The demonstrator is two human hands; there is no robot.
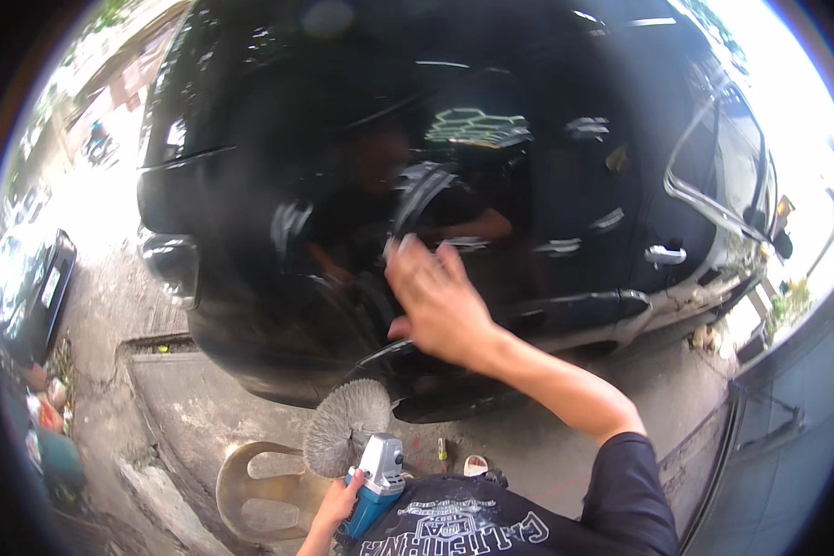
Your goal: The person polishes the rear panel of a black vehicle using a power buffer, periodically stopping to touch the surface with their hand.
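My right hand (435,301) lies on or just over the glossy black side panel of a vehicle (584,195), fingers apart and pointing up. White streaky marks (422,181) show above my fingers and elsewhere on the paint, among reflections. At the lower middle my left hand (341,500) grips a teal and silver power polisher (377,471). Its grey fluffy round pad (343,417) faces up beside the vehicle's lower edge, apart from my right hand.
A beige plastic chair (241,482) stands below left on the concrete ground (167,398). Another dark car (32,296) and a green bin (56,459) are at the left. A metal gate or panel (788,417) runs along the right. A small bottle (442,449) is near my feet.
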